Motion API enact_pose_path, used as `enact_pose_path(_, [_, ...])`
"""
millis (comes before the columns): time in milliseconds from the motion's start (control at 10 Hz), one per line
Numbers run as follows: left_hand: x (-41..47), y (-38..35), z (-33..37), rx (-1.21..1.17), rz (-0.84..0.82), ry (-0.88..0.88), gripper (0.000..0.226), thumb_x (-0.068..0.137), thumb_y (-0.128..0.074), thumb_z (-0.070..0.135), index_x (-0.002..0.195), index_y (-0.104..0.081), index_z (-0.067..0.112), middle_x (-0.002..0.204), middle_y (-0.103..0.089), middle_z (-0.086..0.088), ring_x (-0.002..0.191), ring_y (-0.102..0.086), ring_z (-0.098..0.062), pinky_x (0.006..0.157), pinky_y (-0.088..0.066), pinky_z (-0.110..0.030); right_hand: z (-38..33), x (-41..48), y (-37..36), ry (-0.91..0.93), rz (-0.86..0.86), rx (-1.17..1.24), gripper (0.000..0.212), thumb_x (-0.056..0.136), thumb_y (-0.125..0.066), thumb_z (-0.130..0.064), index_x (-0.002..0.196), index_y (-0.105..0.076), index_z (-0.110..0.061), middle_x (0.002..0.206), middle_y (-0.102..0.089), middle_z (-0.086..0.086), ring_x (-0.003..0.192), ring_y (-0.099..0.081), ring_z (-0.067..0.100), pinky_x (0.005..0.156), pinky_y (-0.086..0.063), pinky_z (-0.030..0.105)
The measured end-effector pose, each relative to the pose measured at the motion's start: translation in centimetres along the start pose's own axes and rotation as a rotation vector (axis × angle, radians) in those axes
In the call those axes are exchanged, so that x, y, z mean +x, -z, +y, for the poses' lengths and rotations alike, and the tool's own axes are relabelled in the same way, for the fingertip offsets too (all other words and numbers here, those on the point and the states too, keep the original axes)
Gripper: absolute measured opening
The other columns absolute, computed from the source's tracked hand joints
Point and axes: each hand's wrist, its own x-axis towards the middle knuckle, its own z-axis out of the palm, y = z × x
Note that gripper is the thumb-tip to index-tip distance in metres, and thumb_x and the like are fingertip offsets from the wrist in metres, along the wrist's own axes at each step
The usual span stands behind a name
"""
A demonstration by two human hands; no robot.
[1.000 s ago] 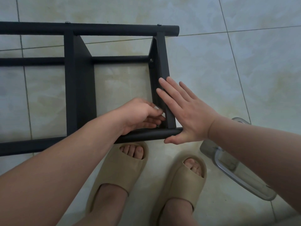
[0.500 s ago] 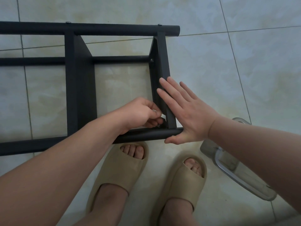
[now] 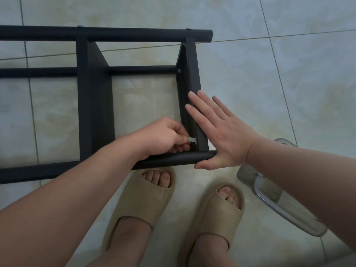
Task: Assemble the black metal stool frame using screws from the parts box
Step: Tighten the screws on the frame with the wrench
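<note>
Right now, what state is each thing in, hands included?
Frame: lying on its side on the floor.
Left hand: pinching a small silver tool at the near corner joint.
Right hand: open, flat against the crossbar.
Box: on the floor, contents unclear.

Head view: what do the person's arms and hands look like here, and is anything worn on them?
Both forearms are bare as far as the frame shows: no sleeves in view. The left hand and right hand wear no gloves, and no rings, watch or bracelets show on the fingers or wrists. The fingernails are short and look unpainted. No marks or tattoos are visible.
</note>
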Motion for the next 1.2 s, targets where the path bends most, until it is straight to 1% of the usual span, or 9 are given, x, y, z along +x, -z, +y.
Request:
enact_pose_path(100, [0.0, -0.1, 0.0, 0.022, -0.014, -0.004, 0.018, 0.098, -0.059, 0.006, 0.083, -0.067, 0.011, 0.08, -0.073, -0.006, 0.073, -0.064, -0.015, 0.075, -0.054, -0.03, 0.0, 0.0, 0.1, -0.004, -0.008, 0.002, 0.126, 0.076, -0.043, -0.09, 0.159, -0.015, 0.0, 0.168, -0.002, 0.019, 0.156, 0.002, 0.034, 0.123, -0.015, 0.058])
enact_pose_path(300, [0.2, 0.0, -0.3, 0.143, -0.022, -0.011, 0.018, 0.096, -0.063, 0.011, 0.081, -0.069, 0.017, 0.072, -0.072, 0.006, 0.062, -0.06, -0.006, 0.065, -0.046, -0.024, -0.1, 0.0, 0.2, -0.008, -0.019, 0.001, 0.126, 0.076, -0.042, -0.09, 0.159, -0.014, 0.0, 0.168, -0.002, 0.019, 0.156, 0.002, 0.034, 0.123, -0.015, 0.058])
enact_pose_path(500, [0.4, 0.0, -0.4, 0.257, -0.048, -0.013, 0.019, 0.091, -0.069, 0.02, 0.073, -0.069, 0.023, 0.058, -0.06, 0.011, 0.051, -0.051, -0.002, 0.061, -0.038, -0.026, -0.2, 0.1, 0.4, -0.016, -0.043, -0.004, 0.126, 0.076, -0.042, -0.09, 0.16, -0.014, 0.0, 0.168, -0.001, 0.019, 0.156, 0.003, 0.034, 0.123, -0.014, 0.058])
enact_pose_path(700, [0.6, -0.2, -0.5, 0.27, -0.048, -0.023, 0.022, 0.092, -0.068, 0.023, 0.071, -0.069, 0.026, 0.058, -0.062, 0.014, 0.054, -0.053, -0.001, 0.063, -0.039, -0.028, -0.2, 0.1, 0.4, -0.017, -0.056, 0.0, 0.126, 0.076, -0.043, -0.09, 0.16, -0.013, -0.001, 0.168, -0.001, 0.018, 0.156, 0.004, 0.033, 0.124, -0.014, 0.057])
enact_pose_path(800, [0.3, 0.2, -0.5, 0.291, 0.007, -0.035, 0.017, 0.095, -0.066, 0.023, 0.078, -0.07, 0.026, 0.07, -0.073, 0.011, 0.069, -0.065, -0.007, 0.076, -0.052, -0.033, -0.3, 0.0, 0.6, -0.018, -0.087, -0.012, 0.126, 0.075, -0.042, -0.091, 0.16, -0.011, -0.003, 0.169, 0.001, 0.016, 0.156, 0.006, 0.031, 0.124, -0.012, 0.057])
enact_pose_path(900, [-0.5, 1.5, -0.5, 0.442, 0.106, -0.008, 0.016, 0.097, -0.063, 0.026, 0.081, -0.068, 0.027, 0.071, -0.074, 0.013, 0.075, -0.069, -0.009, 0.076, -0.054, -0.033, -0.5, 0.0, 1.3, -0.05, -0.153, -0.017, 0.13, 0.071, -0.039, -0.095, 0.162, -0.004, -0.009, 0.169, 0.01, 0.009, 0.156, 0.013, 0.024, 0.126, -0.005, 0.055])
enact_pose_path(1000, [-2.1, 3.2, -0.2, 0.615, 0.18, 0.033, 0.019, 0.098, -0.062, 0.031, 0.079, -0.065, 0.029, 0.067, -0.071, 0.011, 0.071, -0.063, -0.003, 0.059, -0.041, -0.023, -0.7, -0.1, 2.7, -0.11, -0.267, 0.013, 0.136, 0.061, -0.034, -0.103, 0.161, 0.009, -0.022, 0.165, 0.029, -0.003, 0.151, 0.028, 0.014, 0.125, 0.01, 0.048])
enact_pose_path(1100, [-3.9, 4.9, 1.3, 0.708, 0.251, 0.045, 0.022, 0.099, -0.06, 0.031, 0.08, -0.065, 0.023, 0.075, -0.071, 0.008, 0.071, -0.06, -0.005, 0.054, -0.035, -0.022, -1.3, -0.2, 4.4, -0.224, -0.313, 0.09, 0.131, 0.06, -0.032, -0.103, 0.161, 0.01, -0.03, 0.163, 0.033, -0.008, 0.151, 0.028, 0.012, 0.125, 0.011, 0.043])
enact_pose_path(1200, [-4.8, 6.3, 3.8, 0.785, 0.391, -0.057, 0.022, 0.102, -0.053, 0.033, 0.087, -0.063, 0.02, 0.083, -0.066, 0.001, 0.073, -0.06, -0.013, 0.058, -0.041, -0.028, -1.1, 0.5, 6.2, -0.401, -0.255, 0.195, 0.109, 0.078, -0.046, -0.085, 0.162, -0.002, -0.032, 0.17, 0.009, -0.007, 0.155, 0.011, 0.013, 0.126, 0.0, 0.041])
